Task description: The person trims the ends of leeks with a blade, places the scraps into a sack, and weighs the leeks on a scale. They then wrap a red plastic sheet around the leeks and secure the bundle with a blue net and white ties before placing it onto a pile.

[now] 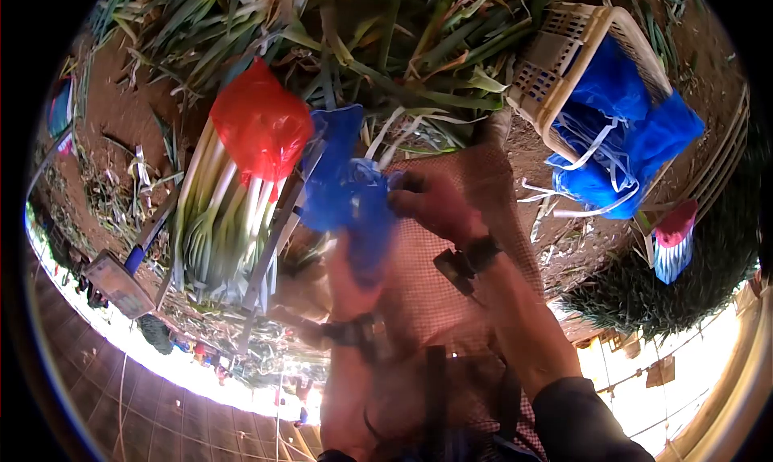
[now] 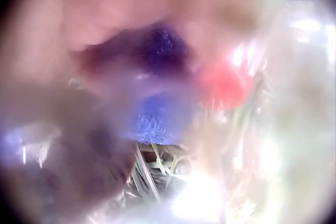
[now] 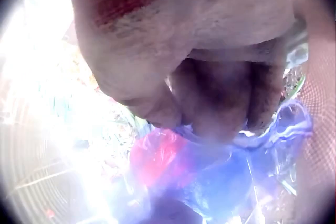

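At 10 o'clock, a red bag (image 1: 262, 128) covers the far end of a bundle of green-and-white stalks (image 1: 211, 240). Just lower-left of centre is the left hand (image 1: 348, 289), blurred and partly behind a blue bag (image 1: 372, 192); I cannot tell how its fingers lie. The bag is near the centre, its edge pinched by the right hand (image 1: 441, 211) at 3 o'clock. At 2 o'clock, a basket (image 1: 555, 47) holds blue plastic (image 1: 612, 79) that spills over its rim.

Farm workplace, roof (image 1: 217, 414), brown soil (image 1: 101, 111), green onions (image 1: 216, 228)
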A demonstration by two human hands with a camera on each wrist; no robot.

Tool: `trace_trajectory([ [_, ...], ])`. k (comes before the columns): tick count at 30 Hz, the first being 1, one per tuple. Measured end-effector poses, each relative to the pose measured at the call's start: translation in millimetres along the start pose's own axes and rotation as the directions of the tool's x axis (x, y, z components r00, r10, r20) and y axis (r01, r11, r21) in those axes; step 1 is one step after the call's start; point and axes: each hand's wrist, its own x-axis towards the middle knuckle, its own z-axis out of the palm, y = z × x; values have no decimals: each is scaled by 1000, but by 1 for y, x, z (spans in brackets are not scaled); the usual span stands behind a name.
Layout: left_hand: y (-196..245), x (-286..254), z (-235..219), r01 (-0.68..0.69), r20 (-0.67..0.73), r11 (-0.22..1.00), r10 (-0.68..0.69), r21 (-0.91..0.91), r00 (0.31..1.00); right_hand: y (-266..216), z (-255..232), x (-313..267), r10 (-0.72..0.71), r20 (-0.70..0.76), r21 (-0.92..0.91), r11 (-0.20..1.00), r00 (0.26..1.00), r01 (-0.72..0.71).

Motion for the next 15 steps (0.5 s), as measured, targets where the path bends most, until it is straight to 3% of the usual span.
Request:
trace_trajectory([
  [1, 0, 9, -20, -2, -1, 1000, 2, -7, 1000, -6, 2, -2, 58, -35, -64, 996, 998, -60],
  [2, -3, 21, -50, -199, 27, 962, 198, 186, 980, -9, 4, -3, 59, -29, -70, 996, 998, -61],
  [3, 0, 22, -55, -383, 88, 850, 378, 363, 922, -11, 6, -4, 10, -42, -122, 992, 999, -15],
  [4, 2, 22, -60, -386, 83, 851, 383, 356, 920, -11, 9, -4, -41, -50, -172, 985, 998, 32],
  [8, 9, 4, -59, -47, -3, 999, 47, -14, 999, 12, 34, 12, -97, 8, -289, 952, 995, 95],
  [9, 11, 4, -60, 40, 3, 993, -40, -113, 999, 26, 47, 20, -134, 28, -123, 983, 991, 137],
  [10, 5, 12, -78, 38, -1, 992, -38, -120, 999, 39, 57, 26, -169, 41, 50, 985, 985, 167],
  [11, -8, 26, -106, -148, 15, 969, 148, 200, 989, 50, 60, 34, -165, 47, 48, 986, 985, 163],
  [12, -7, 26, -106, -315, 89, 812, 313, 491, 946, 53, 62, 44, -458, 150, -241, 843, 876, 482],
  [13, -7, 22, -106, -312, 83, 815, 313, 487, 946, 57, 64, 49, -654, 330, -453, 523, 681, 722],
  [14, -8, 18, -106, -314, 86, 806, 315, 501, 945, 61, 66, 49, -649, 335, -453, 525, 683, 721],
  [15, -2, 11, -96, -319, 91, 797, 319, 514, 943, 50, 70, 45, -443, 271, -423, 743, 855, 519],
])
